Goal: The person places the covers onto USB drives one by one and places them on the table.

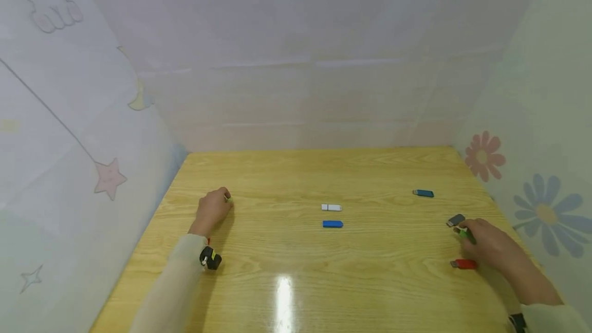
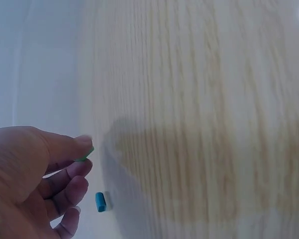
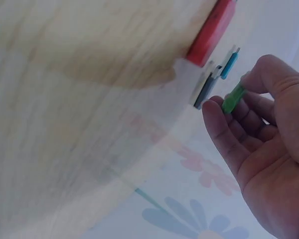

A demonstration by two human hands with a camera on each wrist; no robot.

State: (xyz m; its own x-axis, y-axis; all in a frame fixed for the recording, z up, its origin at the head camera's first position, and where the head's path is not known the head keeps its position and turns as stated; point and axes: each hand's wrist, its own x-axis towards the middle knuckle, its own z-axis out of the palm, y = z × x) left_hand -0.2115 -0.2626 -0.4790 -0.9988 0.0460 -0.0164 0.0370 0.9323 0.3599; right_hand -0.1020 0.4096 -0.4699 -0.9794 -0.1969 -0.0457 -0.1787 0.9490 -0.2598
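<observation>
My left hand (image 1: 214,210) is above the left part of the table and pinches a small green cap (image 2: 85,155) between thumb and fingers. A teal cap (image 2: 100,201) lies on the wood close by in the left wrist view; the hand hides it in the head view. Over the right part of the table, my right hand (image 1: 489,243) holds a green USB stick (image 3: 232,98) with thumb and fingertips. Just beyond those fingers lies a grey USB stick (image 1: 456,220). Nearer the front, a red USB stick (image 1: 463,264) lies with its metal plug pointing left.
At the back right lies a teal-blue USB stick (image 1: 423,193), its plug bare. Mid-table, a white USB stick (image 1: 331,207) lies behind a blue one (image 1: 333,224). A bit of red (image 1: 208,241) shows beside the left wrist camera (image 1: 210,258). Sheeted walls (image 1: 296,96) enclose the table.
</observation>
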